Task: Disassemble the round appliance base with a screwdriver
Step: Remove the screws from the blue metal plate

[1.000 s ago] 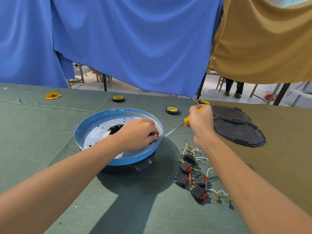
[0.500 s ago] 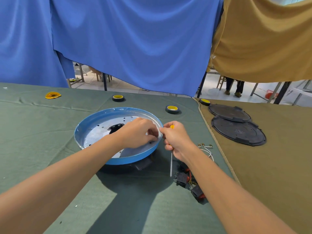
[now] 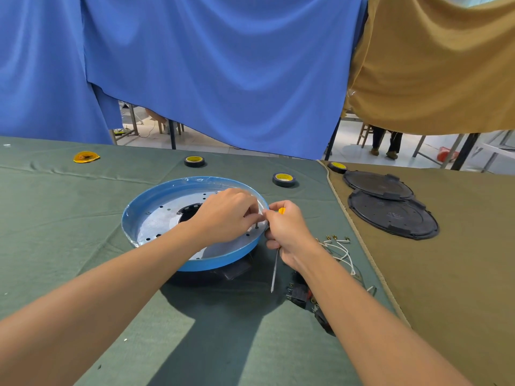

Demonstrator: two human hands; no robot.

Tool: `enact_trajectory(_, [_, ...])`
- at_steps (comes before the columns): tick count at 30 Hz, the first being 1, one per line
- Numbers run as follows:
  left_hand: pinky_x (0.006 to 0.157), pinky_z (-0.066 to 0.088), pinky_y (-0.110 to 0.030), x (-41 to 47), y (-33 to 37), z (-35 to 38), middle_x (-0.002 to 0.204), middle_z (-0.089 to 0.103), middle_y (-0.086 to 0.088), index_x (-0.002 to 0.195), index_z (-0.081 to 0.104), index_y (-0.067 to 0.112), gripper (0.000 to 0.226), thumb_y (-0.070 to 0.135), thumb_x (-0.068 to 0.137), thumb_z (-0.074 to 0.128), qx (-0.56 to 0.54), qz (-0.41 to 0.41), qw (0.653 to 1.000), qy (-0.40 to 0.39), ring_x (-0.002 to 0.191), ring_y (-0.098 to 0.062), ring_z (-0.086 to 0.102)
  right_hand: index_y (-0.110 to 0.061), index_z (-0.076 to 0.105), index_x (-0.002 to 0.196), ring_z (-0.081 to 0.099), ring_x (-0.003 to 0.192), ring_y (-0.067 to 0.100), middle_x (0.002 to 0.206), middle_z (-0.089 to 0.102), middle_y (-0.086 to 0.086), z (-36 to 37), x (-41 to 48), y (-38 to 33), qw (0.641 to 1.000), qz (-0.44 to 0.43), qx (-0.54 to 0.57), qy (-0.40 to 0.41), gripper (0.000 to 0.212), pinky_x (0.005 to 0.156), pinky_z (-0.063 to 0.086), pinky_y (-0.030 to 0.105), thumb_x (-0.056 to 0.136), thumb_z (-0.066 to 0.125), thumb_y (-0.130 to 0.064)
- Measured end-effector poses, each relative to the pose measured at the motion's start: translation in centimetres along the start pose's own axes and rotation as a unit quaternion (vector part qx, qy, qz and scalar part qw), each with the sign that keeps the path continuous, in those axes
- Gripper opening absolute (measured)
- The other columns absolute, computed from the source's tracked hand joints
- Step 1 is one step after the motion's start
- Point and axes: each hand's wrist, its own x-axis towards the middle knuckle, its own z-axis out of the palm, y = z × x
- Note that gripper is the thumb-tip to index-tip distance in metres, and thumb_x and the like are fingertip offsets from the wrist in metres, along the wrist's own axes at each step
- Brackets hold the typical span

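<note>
The right hand (image 3: 288, 232), gripping the screwdriver (image 3: 274, 270) shaft-down, remains at the right rim of the blue base (image 3: 217, 263). The left hand (image 3: 225, 215) curls its fingers inside the rim; what it holds cannot be told. Switches (image 3: 299, 295) and wires (image 3: 344, 253) lie right.

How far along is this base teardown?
Done: two black covers, switches and wires lie aside. In hand: left hand pinches a screw in the metal plate; right hand holds the screwdriver, tip down, unused. Left: plate sits inside the blue base.

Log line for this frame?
left hand: on round base, fingers by screw | right hand: grips screwdriver, tip down beside base
</note>
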Motion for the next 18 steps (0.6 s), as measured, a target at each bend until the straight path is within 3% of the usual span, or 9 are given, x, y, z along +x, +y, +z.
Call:
enact_trajectory(3, [0.068, 0.043, -0.024, 0.0, -0.1, -0.1, 0.097, 0.066, 0.004, 0.097, 0.072, 0.017, 0.023, 0.034, 0.096, 0.056, -0.020, -0.011, 1.000, 0.001, 0.080, -0.010, 0.052, -0.019, 0.048, 0.096, 0.036, 0.061, 0.015, 0.083, 0.047, 0.008, -0.1, 0.0, 0.0, 1.000, 0.000, 0.004, 0.001, 0.005, 0.041, 0.029, 0.024, 0.096, 0.048, -0.014])
enact_trajectory(8, [0.079, 0.052, -0.036, -0.1, -0.3, -1.4, 0.093, 0.063, 0.005, 0.101, 0.071, 0.015, 0.021, 0.030, 0.096, 0.058, -0.095, -0.083, 0.989, 0.077, 0.085, -0.015, 0.057, -0.021, 0.048, 0.096, 0.040, 0.063, 0.016, 0.084, 0.052, 0.006, -0.3, 0.1, 0.0, 0.999, -0.014, -0.039, 0.003, 0.004, 0.041, 0.031, 0.025, 0.095, 0.051, -0.018])
enact_trajectory(11, [0.080, 0.051, -0.036, -0.1, -0.1, -2.1, 0.091, 0.061, 0.007, 0.105, 0.071, 0.012, 0.024, 0.030, 0.096, 0.058, -0.124, -0.113, 0.980, 0.106, 0.086, -0.015, 0.057, -0.023, 0.052, 0.097, 0.048, 0.069, 0.016, 0.083, 0.055, -0.001, -1.0, 0.3, -0.4, 0.985, -0.103, -0.128, 0.045, 0.004, 0.053, 0.040, 0.029, 0.094, 0.052, -0.025])
enact_trajectory(13, [0.080, 0.050, -0.038, 0.0, 0.3, -2.4, 0.089, 0.061, 0.007, 0.102, 0.072, 0.012, 0.024, 0.032, 0.096, 0.058, -0.137, -0.121, 0.976, 0.115, 0.087, -0.016, 0.058, -0.025, 0.055, 0.097, 0.055, 0.080, 0.009, 0.086, 0.060, -0.010, -2.0, 0.0, -1.2, 0.963, -0.191, -0.181, 0.057, 0.006, 0.064, 0.042, 0.024, 0.093, 0.055, -0.030])
enact_trajectory(15, [0.077, 0.050, -0.034, 0.2, 0.7, -2.6, 0.087, 0.062, 0.006, 0.101, 0.072, 0.012, 0.025, 0.032, 0.095, 0.059, -0.154, -0.124, 0.973, 0.122, 0.086, -0.015, 0.058, -0.027, 0.059, 0.098, 0.055, 0.077, -0.001, 0.090, 0.063, -0.015, -2.8, -0.6, -2.1, 0.950, -0.231, -0.210, 0.013, 0.008, 0.058, 0.038, 0.017, 0.090, 0.061, -0.028])
enact_trajectory(18, [0.066, 0.043, -0.018, 0.5, 1.5, -2.6, 0.082, 0.062, 0.007, 0.100, 0.073, 0.012, 0.024, 0.031, 0.094, 0.061, -0.191, -0.132, 0.963, 0.139, 0.077, -0.009, 0.057, -0.028, 0.062, 0.094, 0.056, 0.062, 0.003, 0.090, 0.067, -0.010, -3.2, -1.4, -2.8, 0.959, -0.207, -0.188, -0.042, 0.014, 0.050, 0.038, 0.021, 0.085, 0.068, -0.021])
